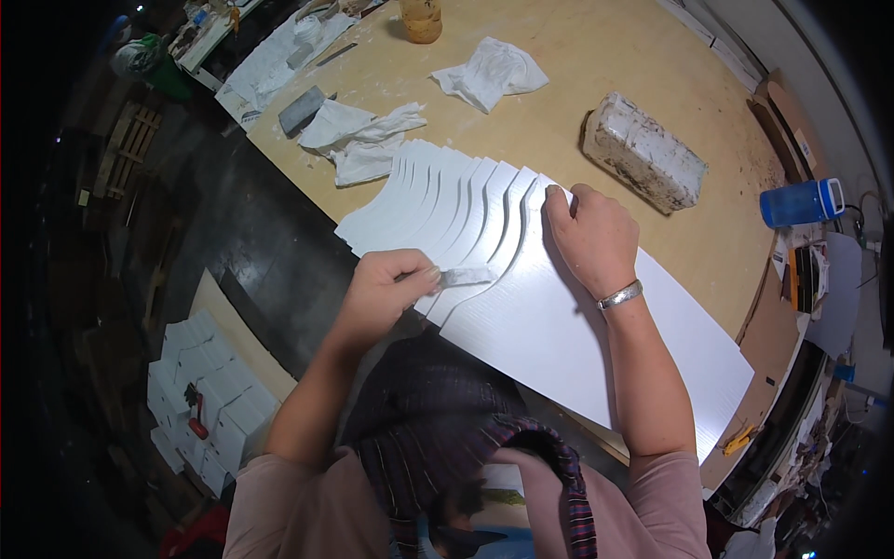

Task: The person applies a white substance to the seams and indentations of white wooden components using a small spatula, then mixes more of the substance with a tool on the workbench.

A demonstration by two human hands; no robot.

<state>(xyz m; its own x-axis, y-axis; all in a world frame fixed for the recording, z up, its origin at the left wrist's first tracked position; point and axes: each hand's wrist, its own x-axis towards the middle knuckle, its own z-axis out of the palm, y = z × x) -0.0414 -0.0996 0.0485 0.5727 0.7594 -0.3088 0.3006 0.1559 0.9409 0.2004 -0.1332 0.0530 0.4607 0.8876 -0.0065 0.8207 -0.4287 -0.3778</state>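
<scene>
A stack of white panels [577, 317] with wavy curved ends lies fanned out like steps on the table. My left hand [386, 289] is closed, pinching a thin grey-white strip [468, 276] between thumb and fingers. This strip lies against the curved edges at the near side of the stack; its exact kind I cannot make out. On the top panel's far edge is my right hand [593, 238], thumb on the white face and fingers curled over the edge. A metal bracelet [620, 295] circles that wrist.
Beyond the stack, the tan table [549, 121] bears a stained white block [644, 152], crumpled white cloths [491, 74], a grey block [302, 112] and an amber jar [421, 20]. A blue bottle [801, 202] stands right. More white panels [200, 373] sit low at left.
</scene>
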